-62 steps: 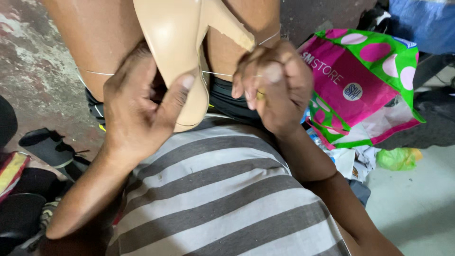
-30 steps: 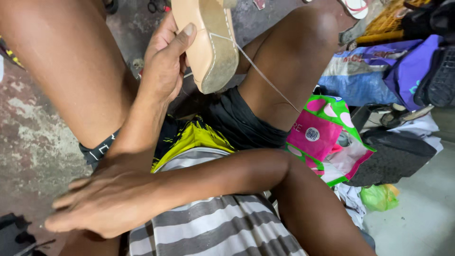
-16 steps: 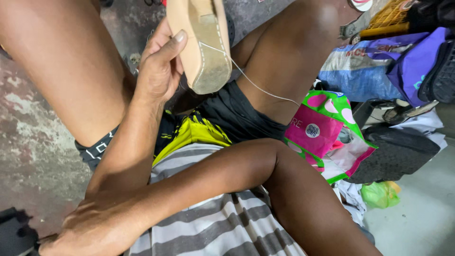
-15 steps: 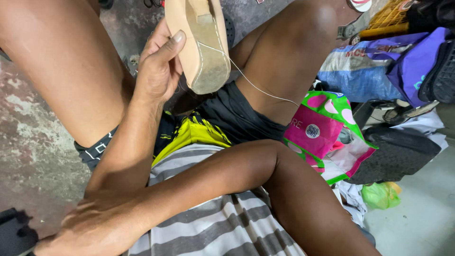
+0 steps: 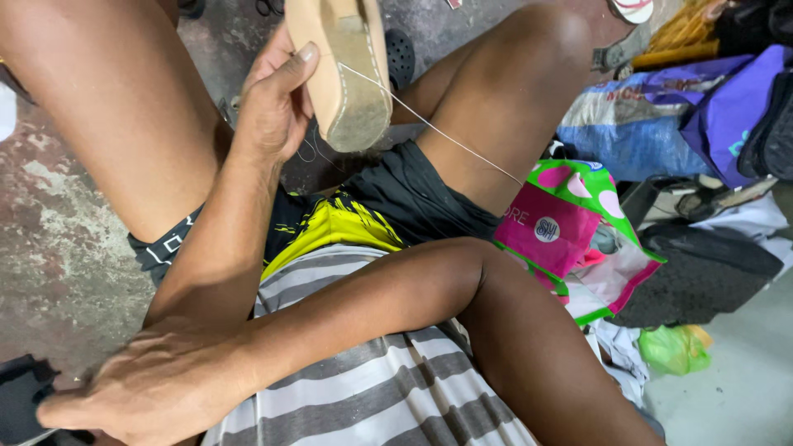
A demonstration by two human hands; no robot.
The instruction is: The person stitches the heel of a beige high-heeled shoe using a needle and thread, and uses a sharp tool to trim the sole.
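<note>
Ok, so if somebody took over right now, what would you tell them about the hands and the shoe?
Left hand: grip shut on the tan shoe, held up between the knees.
Right hand: open, reached across the body, low beside a dark thing.
Thread: runs from the shoe's edge toward the pink-and-green bag, in neither hand.
Done: some stitches show along the edge.
Left: cannot tell how many.
</note>
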